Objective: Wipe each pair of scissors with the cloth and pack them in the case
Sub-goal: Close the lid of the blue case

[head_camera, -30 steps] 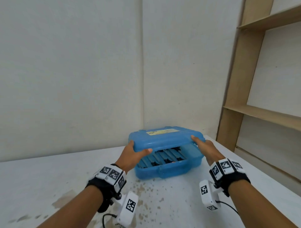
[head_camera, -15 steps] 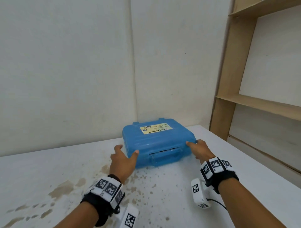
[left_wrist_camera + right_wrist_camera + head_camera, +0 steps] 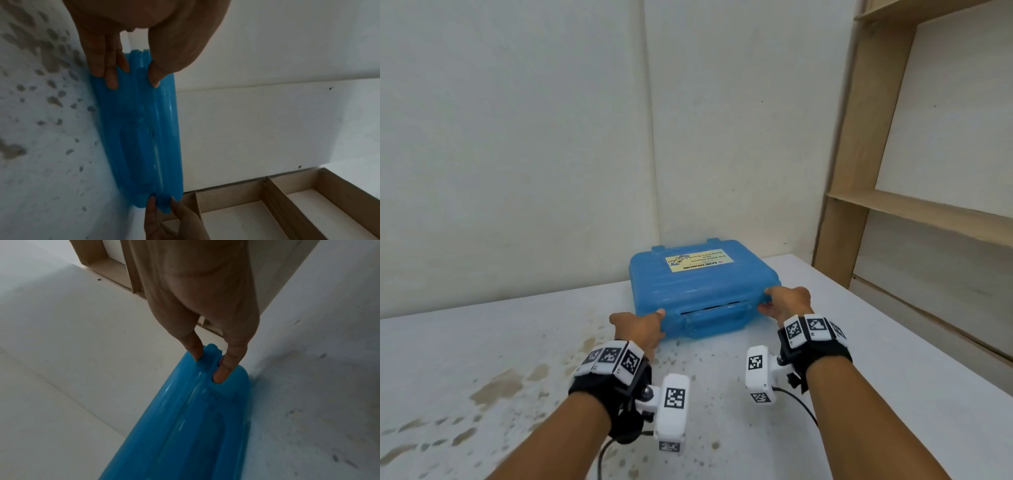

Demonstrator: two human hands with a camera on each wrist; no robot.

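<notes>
Case: blue case [image 3: 702, 291], lid down, lies on the stained table [image 3: 482, 359] near the wall.
Left hand [image 3: 638, 330]: fingers and thumb pinch its front left corner.
Right hand [image 3: 787, 303]: thumb and fingers pinch the front right corner.

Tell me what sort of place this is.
Probably a bare workroom or storage room: a stained white table, plain white walls, and empty wooden shelving beside the blue case.

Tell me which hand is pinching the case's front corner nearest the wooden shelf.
The right hand. It pinches the blue case at the front corner on the wooden shelf side, thumb below and fingers on the lid; the left hand grips the opposite front corner.
</notes>
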